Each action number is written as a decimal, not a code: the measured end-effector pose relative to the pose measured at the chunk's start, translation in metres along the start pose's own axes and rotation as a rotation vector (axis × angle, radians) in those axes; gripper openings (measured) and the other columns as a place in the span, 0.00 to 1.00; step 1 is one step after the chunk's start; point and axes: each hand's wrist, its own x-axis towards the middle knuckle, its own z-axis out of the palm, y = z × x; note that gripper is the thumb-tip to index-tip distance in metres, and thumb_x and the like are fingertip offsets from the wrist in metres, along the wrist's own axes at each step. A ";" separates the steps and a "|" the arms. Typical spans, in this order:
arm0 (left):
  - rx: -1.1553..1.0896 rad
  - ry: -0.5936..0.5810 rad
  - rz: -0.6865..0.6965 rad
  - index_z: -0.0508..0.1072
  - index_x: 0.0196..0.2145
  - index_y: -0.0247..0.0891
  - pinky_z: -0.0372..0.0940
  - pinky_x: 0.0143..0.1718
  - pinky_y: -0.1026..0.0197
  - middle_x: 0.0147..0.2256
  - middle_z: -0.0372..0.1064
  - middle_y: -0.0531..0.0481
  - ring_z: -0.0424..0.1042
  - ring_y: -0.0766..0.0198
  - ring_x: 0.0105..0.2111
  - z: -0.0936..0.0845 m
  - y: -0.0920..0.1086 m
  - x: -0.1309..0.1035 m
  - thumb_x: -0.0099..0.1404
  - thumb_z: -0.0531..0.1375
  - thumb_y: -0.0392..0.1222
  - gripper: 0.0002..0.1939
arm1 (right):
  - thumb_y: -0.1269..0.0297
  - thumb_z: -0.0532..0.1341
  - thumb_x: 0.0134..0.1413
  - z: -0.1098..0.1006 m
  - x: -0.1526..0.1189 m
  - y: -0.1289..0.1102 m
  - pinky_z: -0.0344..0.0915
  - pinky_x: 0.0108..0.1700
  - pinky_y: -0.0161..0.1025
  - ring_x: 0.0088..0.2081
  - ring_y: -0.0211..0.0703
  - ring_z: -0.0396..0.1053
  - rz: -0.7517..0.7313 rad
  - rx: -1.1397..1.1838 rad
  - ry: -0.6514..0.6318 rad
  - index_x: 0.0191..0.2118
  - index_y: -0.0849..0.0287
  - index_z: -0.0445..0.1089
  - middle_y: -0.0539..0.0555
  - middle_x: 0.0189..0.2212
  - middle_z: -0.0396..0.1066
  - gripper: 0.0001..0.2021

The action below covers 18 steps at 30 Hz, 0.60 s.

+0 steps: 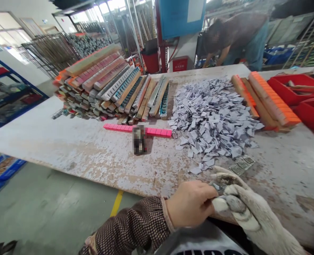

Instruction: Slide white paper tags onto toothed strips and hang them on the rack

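Observation:
Near the table's front edge my bare left hand (192, 203) is closed, its fingertips pinching a small greyish piece (217, 186). My right hand (243, 202), in a dirty white glove, meets it from the right with curled fingers around the same piece. The piece is mostly hidden between the hands. Just beyond the glove lies a flat greenish-grey strip (242, 165) marked in segments. A big heap of small pale chips (210, 117) spreads behind my hands. To the left a pink segmented bar (158, 132) lies under or behind a small pixelated object (139, 140).
Wooden and coloured bars (101, 85) are stacked at the back left of the table (93, 156). Orange-topped bars (275, 99) and red bins (297, 86) stand at the right. A person (234, 39) bends over beyond the table. Blue trays (6, 173) sit at the lower left.

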 end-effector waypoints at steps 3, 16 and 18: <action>0.014 -0.016 -0.101 0.71 0.40 0.39 0.68 0.44 0.57 0.40 0.75 0.47 0.74 0.56 0.41 -0.002 -0.005 -0.002 0.69 0.64 0.46 0.09 | 0.61 0.54 0.71 -0.025 0.012 0.018 0.78 0.25 0.39 0.34 0.50 0.77 0.092 -0.008 0.053 0.49 0.51 0.71 0.60 0.47 0.74 0.10; 0.030 -0.230 -0.218 0.64 0.59 0.40 0.67 0.59 0.45 0.57 0.65 0.42 0.67 0.48 0.57 0.003 -0.012 -0.011 0.67 0.65 0.46 0.26 | 0.67 0.57 0.69 -0.053 0.033 0.080 0.67 0.61 0.62 0.61 0.63 0.65 -0.234 -0.697 -0.101 0.37 0.58 0.71 0.63 0.50 0.72 0.07; 0.009 -0.240 -0.230 0.64 0.59 0.41 0.67 0.59 0.45 0.58 0.65 0.42 0.67 0.48 0.56 0.004 -0.013 -0.010 0.67 0.65 0.45 0.26 | 0.69 0.56 0.68 -0.051 0.039 0.079 0.66 0.62 0.61 0.59 0.62 0.66 -0.268 -0.749 -0.170 0.38 0.59 0.72 0.64 0.47 0.72 0.08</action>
